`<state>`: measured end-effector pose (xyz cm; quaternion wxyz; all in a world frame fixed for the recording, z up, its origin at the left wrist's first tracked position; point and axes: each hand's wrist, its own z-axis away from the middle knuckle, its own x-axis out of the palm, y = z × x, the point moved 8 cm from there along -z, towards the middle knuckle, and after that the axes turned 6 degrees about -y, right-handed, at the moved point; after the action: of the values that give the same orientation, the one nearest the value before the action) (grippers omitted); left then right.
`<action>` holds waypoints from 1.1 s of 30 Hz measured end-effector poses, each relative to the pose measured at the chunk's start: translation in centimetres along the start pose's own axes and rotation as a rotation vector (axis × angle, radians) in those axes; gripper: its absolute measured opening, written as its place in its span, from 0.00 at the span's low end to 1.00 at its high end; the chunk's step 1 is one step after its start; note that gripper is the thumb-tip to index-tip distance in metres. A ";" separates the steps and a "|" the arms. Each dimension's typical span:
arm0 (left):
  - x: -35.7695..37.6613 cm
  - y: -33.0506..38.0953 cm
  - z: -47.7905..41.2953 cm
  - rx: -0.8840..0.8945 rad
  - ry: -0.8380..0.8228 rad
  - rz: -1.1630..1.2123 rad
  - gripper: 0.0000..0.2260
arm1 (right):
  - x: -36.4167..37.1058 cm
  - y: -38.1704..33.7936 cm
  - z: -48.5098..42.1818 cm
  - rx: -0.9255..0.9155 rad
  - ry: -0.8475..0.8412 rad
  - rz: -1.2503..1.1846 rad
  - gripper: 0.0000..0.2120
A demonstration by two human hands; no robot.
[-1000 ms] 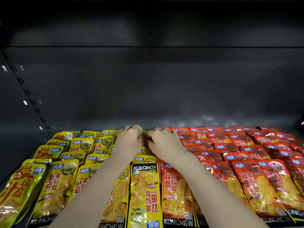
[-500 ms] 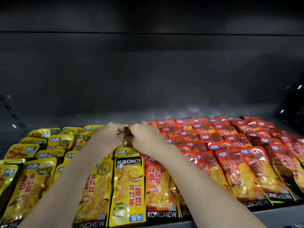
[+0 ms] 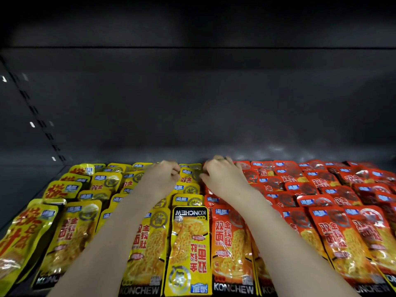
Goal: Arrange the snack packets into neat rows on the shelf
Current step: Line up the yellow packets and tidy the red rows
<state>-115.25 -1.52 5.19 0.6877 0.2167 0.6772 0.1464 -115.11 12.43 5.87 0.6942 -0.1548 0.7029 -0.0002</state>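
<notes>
Yellow snack packets (image 3: 188,249) lie in overlapping rows on the left half of the dark shelf (image 3: 32,189), and red snack packets (image 3: 334,239) on the right half. One yellow packet in the front row lies upside down. Both my arms reach to the back of the middle rows. My left hand (image 3: 162,179) has its fingers curled at the left edge of a small yellow packet (image 3: 189,176) in the back. My right hand (image 3: 224,179) curls over the rearmost red packets (image 3: 246,168) of the column beside it, its thumb at the yellow packet's right edge. Its fingertips are hidden.
The shelf's dark back wall (image 3: 203,103) rises just behind the last packets. A slotted upright (image 3: 40,123) runs along the left side wall. A bare strip of shelf lies left of the yellow rows. The shelf above (image 3: 192,22) overhangs.
My hands, pressed together over the middle packets before, have moved a little apart, uncovering a yellow packet between them. The view has shifted left and down.
</notes>
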 end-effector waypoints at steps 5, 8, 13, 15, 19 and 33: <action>-0.1 0.3 -0.2 -0.007 0.066 -0.085 0.15 | 0.4 -0.8 0.0 -0.040 -0.004 -0.022 0.13; 0.3 -0.1 -0.5 -0.022 0.046 -0.069 0.19 | 0.6 -1.3 0.1 -0.078 -0.010 -0.026 0.12; 0.1 0.2 -0.7 0.034 0.106 -0.038 0.12 | 0.2 -1.3 0.1 -0.092 0.002 -0.106 0.12; -0.2 -0.2 -0.5 -0.004 0.132 0.005 0.10 | -0.1 -1.0 0.0 -0.056 0.032 -0.106 0.12; -0.5 -0.5 -0.4 -0.026 0.135 0.021 0.08 | 0.2 -0.5 0.0 -0.012 0.016 -0.057 0.12; -0.6 -0.8 0.2 0.023 -0.071 -0.012 0.05 | -0.1 -0.4 0.0 -0.014 0.037 -0.105 0.11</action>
<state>-115.17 -2.50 5.36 0.7097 0.2255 0.6553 0.1267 -115.06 12.06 6.09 0.6790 -0.1964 0.7065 -0.0347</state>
